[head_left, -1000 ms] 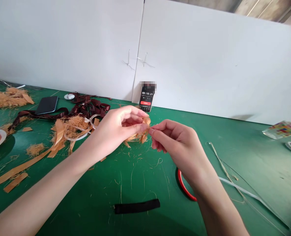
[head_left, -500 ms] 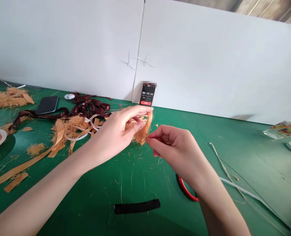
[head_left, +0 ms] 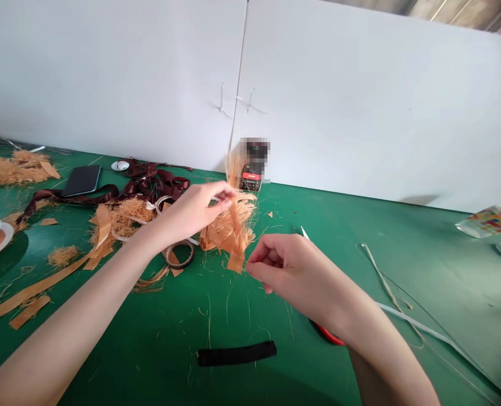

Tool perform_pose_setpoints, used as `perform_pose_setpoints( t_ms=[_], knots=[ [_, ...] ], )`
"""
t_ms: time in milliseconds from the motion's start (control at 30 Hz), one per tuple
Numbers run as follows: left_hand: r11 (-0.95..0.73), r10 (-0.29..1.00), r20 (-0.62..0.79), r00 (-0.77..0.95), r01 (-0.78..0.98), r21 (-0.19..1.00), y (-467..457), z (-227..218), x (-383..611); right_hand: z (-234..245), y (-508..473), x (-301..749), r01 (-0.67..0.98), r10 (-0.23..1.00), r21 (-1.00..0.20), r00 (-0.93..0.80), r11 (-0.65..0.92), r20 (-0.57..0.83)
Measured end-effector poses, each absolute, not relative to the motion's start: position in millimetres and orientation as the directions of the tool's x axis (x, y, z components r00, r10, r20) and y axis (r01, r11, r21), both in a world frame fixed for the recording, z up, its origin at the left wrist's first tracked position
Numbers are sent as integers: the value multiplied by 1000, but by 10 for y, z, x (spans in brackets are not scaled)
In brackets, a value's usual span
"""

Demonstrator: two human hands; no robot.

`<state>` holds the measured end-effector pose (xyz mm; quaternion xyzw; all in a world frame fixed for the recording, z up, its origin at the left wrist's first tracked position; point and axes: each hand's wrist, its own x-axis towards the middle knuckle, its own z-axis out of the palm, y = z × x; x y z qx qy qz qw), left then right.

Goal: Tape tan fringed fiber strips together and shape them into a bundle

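- Observed: left hand, fingers bent and thumb brought up close to the fingertips, closed about a long, frayed orange ribbon strip.
- Found hanging below the left fingertips: flat, unfrayed end of the strip; fine loose fibres rising above the same fingertips.
- Observed: right hand, thumb and forefinger pinched together, remaining fingers curled inward; placed just beside the lower end of the strip.
- Any thread between the right fingertips: too fine to make out. Contact with the strip: cannot tell.
- Noted directly behind the strip: heaped pile of fringed orange ribbon pieces, resting on the green tabletop.
- Noted between pile and left forearm: dark-rimmed ring, lying flat.
- Partly hidden under the right hand and wrist: red-handled scissors, pointed tip showing beyond the knuckles.
- Lying nearer the camera, between both forearms: short black fabric strip.
- Recorded on the left: tangled dark brown satin ribbon, with a flat dark phone nearby.
- Recorded at the back: upright phone with a partly pixelated screen, before a white panel.
- Recorded far right: clear pack with multicoloured squares.
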<state>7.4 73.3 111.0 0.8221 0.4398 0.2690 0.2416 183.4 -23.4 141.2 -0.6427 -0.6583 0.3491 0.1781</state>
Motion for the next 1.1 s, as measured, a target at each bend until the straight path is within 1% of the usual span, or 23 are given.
perform_pose_setpoints(
  t_ms=[33, 67, 133, 167, 233, 300, 367, 400, 467, 533, 567, 633, 700, 733, 900, 1000, 1100],
  knots=[
    [-452, 869, 144, 474, 641, 620, 780, 1054, 60, 1399, -234, 1837, 730, 972, -680, -108, -66, -210],
    [-420, 885, 98, 455, 692, 587, 819, 1004, 44, 1388, -234, 1841, 736, 973, -673, -103, -65, -207],
    [-369, 923, 106, 371, 772, 518, 870, 937, 8, 1380, -231, 1851, 745, 973, -663, -94, -70, -209],
    [-344, 938, 142, 316, 796, 498, 880, 929, -9, 1382, -228, 1857, 751, 973, -656, -87, -75, -212],
    [-319, 941, 267, 209, 814, 486, 861, 970, -34, 1394, -218, 1866, 755, 975, -650, -73, -85, -212],
    [-364, 888, 434, 148, 803, 471, 790, 1078, -35, 1409, -202, 1869, 740, 978, -666, -55, -94, -200],
    [-495, 797, 572, 194, 753, 434, 680, 1216, -13, 1423, -183, 1866, 702, 982, -703, -32, -110, -185],
    [-574, 760, 593, 265, 700, 424, 620, 1281, 2, 1429, -176, 1864, 675, 984, -728, -19, -118, -177],
    [-701, 703, 540, 462, 577, 419, 513, 1376, 29, 1441, -165, 1859, 615, 988, -779, -1, -123, -156],
    [-764, 644, 450, 619, 485, 427, 442, 1410, 44, 1452, -165, 1858, 563, 992, -820, 6, -107, -125],
    [-781, 618, 419, 665, 462, 420, 423, 1406, 48, 1455, -168, 1859, 545, 994, -833, 8, -96, -110],
    [-820, 564, 405, 719, 435, 371, 407, 1374, 51, 1458, -176, 1862, 521, 996, -850, 15, -82, -87],
    [-853, 517, 419, 746, 411, 321, 404, 1343, 53, 1456, -183, 1867, 506, 997, -859, 16, -75, -78],
    [-860, 506, 425, 750, 402, 314, 401, 1337, 54, 1456, -185, 1868, 501, 997, -862, 14, -71, -75],
    [-811, 575, 433, 694, 412, 417, 370, 1395, 60, 1484, -186, 1859, 449, 999, -892, 29, -52, -44],
    [-791, 605, 462, 649, 424, 440, 367, 1424, 65, 1523, -189, 1843, 424, 997, -904, 80, -50, -17],
    [-760, 647, 480, 592, 456, 462, 376, 1416, 74, 1545, -192, 1839, 416, 997, -909, 78, -19, 15]
  ],
)
